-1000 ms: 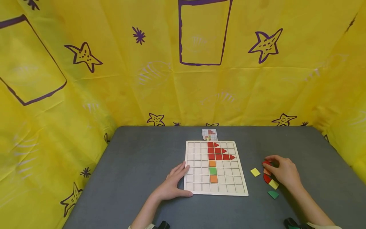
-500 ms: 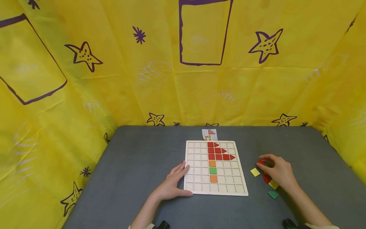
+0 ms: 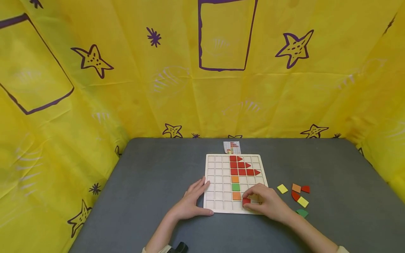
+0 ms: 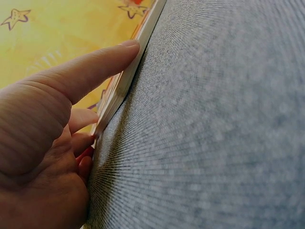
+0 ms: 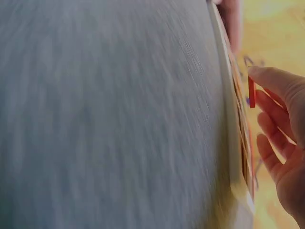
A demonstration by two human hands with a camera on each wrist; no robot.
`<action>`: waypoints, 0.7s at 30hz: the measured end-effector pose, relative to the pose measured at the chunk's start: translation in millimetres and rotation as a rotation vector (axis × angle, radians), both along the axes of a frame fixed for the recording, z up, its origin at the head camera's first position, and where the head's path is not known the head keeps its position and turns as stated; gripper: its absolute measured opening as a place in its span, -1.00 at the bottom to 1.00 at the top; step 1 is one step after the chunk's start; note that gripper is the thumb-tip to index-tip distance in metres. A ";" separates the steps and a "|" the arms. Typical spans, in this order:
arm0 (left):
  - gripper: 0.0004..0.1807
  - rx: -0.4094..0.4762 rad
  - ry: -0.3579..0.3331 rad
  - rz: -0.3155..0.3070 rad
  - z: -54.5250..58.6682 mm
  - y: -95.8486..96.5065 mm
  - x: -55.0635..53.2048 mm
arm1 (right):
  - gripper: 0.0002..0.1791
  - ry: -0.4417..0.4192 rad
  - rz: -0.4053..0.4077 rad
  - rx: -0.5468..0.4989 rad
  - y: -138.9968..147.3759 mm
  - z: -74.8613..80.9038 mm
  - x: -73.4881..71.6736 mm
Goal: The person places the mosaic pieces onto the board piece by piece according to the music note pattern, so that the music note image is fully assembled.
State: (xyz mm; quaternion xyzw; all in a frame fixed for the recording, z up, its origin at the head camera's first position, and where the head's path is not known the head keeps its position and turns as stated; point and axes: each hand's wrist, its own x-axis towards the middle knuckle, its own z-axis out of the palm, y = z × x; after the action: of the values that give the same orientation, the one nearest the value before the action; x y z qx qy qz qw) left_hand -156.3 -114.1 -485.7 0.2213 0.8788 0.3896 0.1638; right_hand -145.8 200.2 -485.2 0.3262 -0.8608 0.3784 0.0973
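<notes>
My left hand (image 3: 189,203) rests at the left side of a white gridded board (image 3: 218,186), thumb against the near edge and fingers touching the left rim. In the left wrist view its thumb (image 4: 95,67) lies straight along the board's edge. Between thumb and fingertips, my right hand (image 3: 269,203) pinches a small red tile (image 3: 246,201) at the board's lower rows, right of the orange tile (image 3: 236,196). The right wrist view shows this red tile (image 5: 252,90) edge-on, apart from the board there. Its full shape is partly hidden by the fingers.
Several red tiles (image 3: 242,172) fill upper rows, with a green tile (image 3: 236,187) in the column below. Right of the board lie loose yellow (image 3: 282,189), orange, red and green tiles (image 3: 302,213). A printed pattern card (image 3: 235,145) touches the far edge. Yellow cloth surrounds the table.
The right hand has carried the red tile left from the loose pieces to over the board's lower rows. Those loose pieces are uncovered now. My left hand has stayed put.
</notes>
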 end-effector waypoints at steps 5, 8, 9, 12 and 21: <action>0.08 -0.003 -0.007 0.002 0.6 -0.4 0.2 | -0.79 -0.009 0.093 0.038 -17.5 -2.6 -0.1; 0.08 0.005 -0.008 0.000 1.5 0.0 0.2 | -0.79 0.006 0.133 0.044 -21.8 -3.0 -1.3; 0.08 0.007 -0.009 -0.001 1.8 0.2 0.2 | -0.78 0.012 0.142 0.041 -22.2 -2.9 -1.5; 0.08 0.012 -0.006 -0.002 2.1 0.8 -0.1 | -0.75 0.023 0.139 0.032 -21.1 -2.9 -1.4; 0.08 0.000 -0.012 0.002 0.1 0.3 -0.1 | -0.77 -0.010 0.076 0.019 -14.8 -3.0 3.4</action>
State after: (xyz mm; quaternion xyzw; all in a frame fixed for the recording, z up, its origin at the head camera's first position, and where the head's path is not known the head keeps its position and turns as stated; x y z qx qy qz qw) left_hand -156.4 -113.8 -485.6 0.2180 0.8781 0.3911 0.1687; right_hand -142.4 185.4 -488.3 0.3578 -0.8517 0.3754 0.0756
